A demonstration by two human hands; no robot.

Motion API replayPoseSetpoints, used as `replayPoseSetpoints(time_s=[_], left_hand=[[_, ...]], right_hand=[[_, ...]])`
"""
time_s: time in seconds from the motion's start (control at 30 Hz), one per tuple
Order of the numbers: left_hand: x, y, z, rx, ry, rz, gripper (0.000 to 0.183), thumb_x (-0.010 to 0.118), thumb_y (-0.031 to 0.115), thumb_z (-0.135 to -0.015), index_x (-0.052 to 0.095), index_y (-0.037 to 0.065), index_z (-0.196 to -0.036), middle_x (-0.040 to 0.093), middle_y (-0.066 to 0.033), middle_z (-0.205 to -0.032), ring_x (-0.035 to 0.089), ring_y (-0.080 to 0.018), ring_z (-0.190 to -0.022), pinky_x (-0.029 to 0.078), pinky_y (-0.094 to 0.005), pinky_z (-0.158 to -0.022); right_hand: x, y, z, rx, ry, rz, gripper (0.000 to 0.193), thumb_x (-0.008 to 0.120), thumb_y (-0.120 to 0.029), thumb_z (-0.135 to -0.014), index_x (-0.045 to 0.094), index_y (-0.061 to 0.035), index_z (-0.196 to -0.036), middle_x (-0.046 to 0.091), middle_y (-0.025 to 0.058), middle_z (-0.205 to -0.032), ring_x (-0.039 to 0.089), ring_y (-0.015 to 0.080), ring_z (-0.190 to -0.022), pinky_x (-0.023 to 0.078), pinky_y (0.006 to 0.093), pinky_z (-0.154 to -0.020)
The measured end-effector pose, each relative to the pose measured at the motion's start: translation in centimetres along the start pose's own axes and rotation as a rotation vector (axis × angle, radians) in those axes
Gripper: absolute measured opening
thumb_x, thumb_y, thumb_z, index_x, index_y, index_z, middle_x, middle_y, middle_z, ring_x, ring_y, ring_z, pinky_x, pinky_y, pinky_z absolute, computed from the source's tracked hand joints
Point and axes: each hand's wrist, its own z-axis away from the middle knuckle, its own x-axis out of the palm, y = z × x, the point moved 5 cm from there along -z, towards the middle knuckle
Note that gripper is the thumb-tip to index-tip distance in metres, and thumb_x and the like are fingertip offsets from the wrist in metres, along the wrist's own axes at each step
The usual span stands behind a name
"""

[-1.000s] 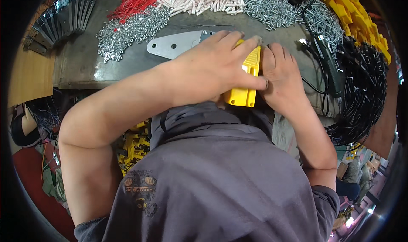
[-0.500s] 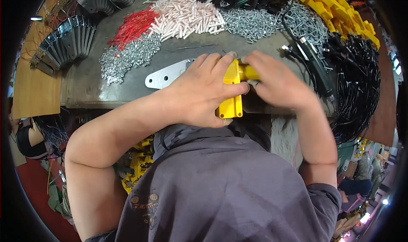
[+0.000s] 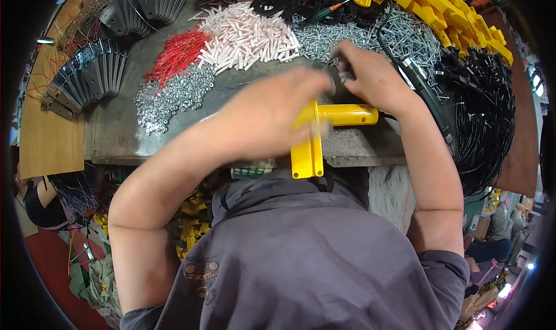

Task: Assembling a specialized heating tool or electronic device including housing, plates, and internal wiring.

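Observation:
A yellow plastic housing with a tubular handle (image 3: 347,115) lies at the near edge of the workbench, its flat end jutting toward my body. My left hand (image 3: 272,116) is over the housing's left part, smeared by motion, so its grip is unclear. It also hides most of a metal plate beside the housing. Beyond the handle, my right hand (image 3: 373,78) is off the housing, at the near edge of a pile of silver screws (image 3: 339,40). Its fingers are bent and apart, and I see nothing between them.
Silver nuts (image 3: 174,92), red pieces (image 3: 179,55) and white sleeves (image 3: 249,37) lie heaped beyond my left hand. Metal plates (image 3: 87,75) stand at left. A power screwdriver (image 3: 425,92), black cables (image 3: 483,116) and yellow housings (image 3: 446,11) are at right. A green-handled screwdriver (image 3: 330,11) lies at the back.
My right hand has left the handle and moved away from me to the screws. The housing now sits slightly nearer my body. My left hand has shifted over it, covering most of the metal plate.

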Motion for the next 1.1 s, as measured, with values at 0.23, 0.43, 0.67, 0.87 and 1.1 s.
replayPoseSetpoints(time_s=[0.23,0.43,0.67,0.87,1.1], left_hand=[[1.4,-6.4,-6.9,0.066,0.117,-0.303,0.037,0.059,0.007,-0.084,0.049,0.008,-0.120,0.065,-0.0205,-0.088,0.063,-0.0416,-0.086,0.049,-0.0497,-0.074],[0.8,-5.6,-8.3,0.102,-0.205,-0.455,0.020,0.048,0.009,-0.093,0.052,0.008,-0.113,0.061,-0.0179,-0.076,0.065,-0.0321,-0.075,0.054,-0.0431,-0.065],[0.1,-3.9,-8.9,0.189,-0.251,-0.431,0.026,0.050,0.005,-0.088,0.051,0.005,-0.114,0.063,-0.0196,-0.081,0.065,-0.0367,-0.079,0.052,-0.0453,-0.067],[2.2,-5.5,-8.4,0.210,-0.097,-0.516,0.037,0.054,0.005,-0.082,0.052,0.007,-0.119,0.065,-0.0181,-0.085,0.065,-0.0378,-0.084,0.051,-0.0473,-0.069],[2.0,-5.3,-8.5,0.230,0.013,-0.489,0.033,0.052,0.005,-0.084,0.050,0.002,-0.116,0.064,-0.0190,-0.084,0.064,-0.0380,-0.085,0.051,-0.0472,-0.070]], right_hand=[[-1.7,-3.6,3.2,0.127,0.142,-0.637,0.026,0.063,0.005,-0.080,0.062,-0.0017,-0.105,0.066,0.0057,-0.093,0.064,0.0133,-0.088,0.051,0.0277,-0.081],[1.3,-8.5,8.5,0.141,-0.185,-0.977,0.035,0.065,0.009,-0.078,0.059,0.0003,-0.111,0.067,0.0076,-0.091,0.067,0.0156,-0.089,0.053,0.0288,-0.081],[0.9,-10.7,8.1,-0.094,-0.120,-0.422,0.037,0.073,0.007,-0.074,0.060,-0.0011,-0.108,0.066,0.0071,-0.091,0.067,0.0156,-0.081,0.053,0.0291,-0.070],[-0.5,-7.3,5.5,0.060,0.045,-0.571,0.030,0.071,-0.005,-0.083,0.060,-0.0051,-0.111,0.066,0.0090,-0.089,0.067,0.0193,-0.083,0.054,0.0309,-0.077],[0.5,0.1,0.2,-0.045,0.190,0.245,0.036,0.057,0.003,-0.076,0.054,0.0019,-0.112,0.064,0.0241,-0.089,0.061,0.0414,-0.090,0.049,0.0479,-0.080]])
